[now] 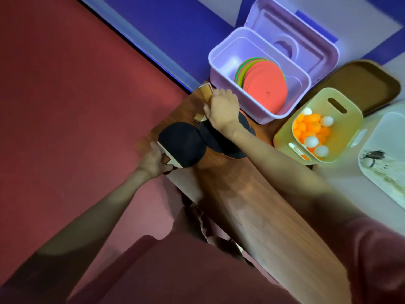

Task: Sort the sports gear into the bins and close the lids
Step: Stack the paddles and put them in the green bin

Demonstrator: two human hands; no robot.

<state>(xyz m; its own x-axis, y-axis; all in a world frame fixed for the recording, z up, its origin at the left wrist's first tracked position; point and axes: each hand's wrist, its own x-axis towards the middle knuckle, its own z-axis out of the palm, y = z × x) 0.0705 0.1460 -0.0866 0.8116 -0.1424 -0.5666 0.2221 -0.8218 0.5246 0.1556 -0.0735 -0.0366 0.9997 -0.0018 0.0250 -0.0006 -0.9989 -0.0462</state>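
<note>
Black-faced table tennis paddles lie on the far end of a wooden bench (252, 205). My left hand (154, 161) grips the handle of the nearer paddle (183, 143). My right hand (221, 108) grips the wooden handle (205, 93) of another paddle (221, 139) lying beside it, with more paddles stacked under it. A purple bin (221, 75) holds flat coloured discs (263, 84), its lid (306, 36) leaning behind it. A yellow bin (348, 119) holds orange and white balls (311, 130), with a brown lid (368, 84) beside it.
A white bin (381, 148) sits at the right edge with something dark inside. Red floor lies left of the bench, and a blue-and-white floor area lies behind the bins. My knees are below the bench edge.
</note>
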